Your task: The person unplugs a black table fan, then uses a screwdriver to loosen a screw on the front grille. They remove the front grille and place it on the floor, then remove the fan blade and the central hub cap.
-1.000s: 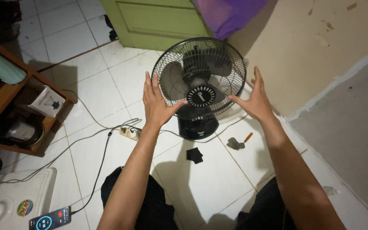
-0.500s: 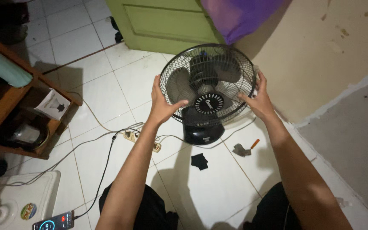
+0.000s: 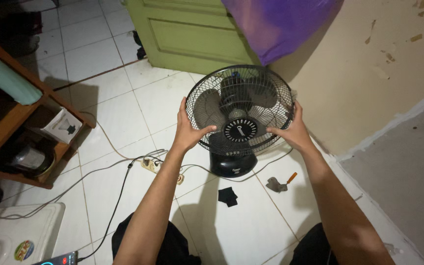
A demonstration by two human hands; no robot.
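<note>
Both hands now closed in from open air, left hand [image 3: 188, 130] and right hand [image 3: 292, 129] gripping fan [image 3: 240, 112] rim.

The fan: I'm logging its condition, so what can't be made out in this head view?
- Fan rear motor housing: hidden behind grille and blades.
- Left hand and right hand fingers: curl behind the grille rim.
- Phone: cut off by bottom edge.
- Shelf contents: too dark.

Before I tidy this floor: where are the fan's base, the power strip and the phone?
fan's base [image 3: 233, 165], head view, front of black pedestal.
power strip [image 3: 149, 164], head view, its white body.
phone [image 3: 57, 259], head view, lit screen.
</note>
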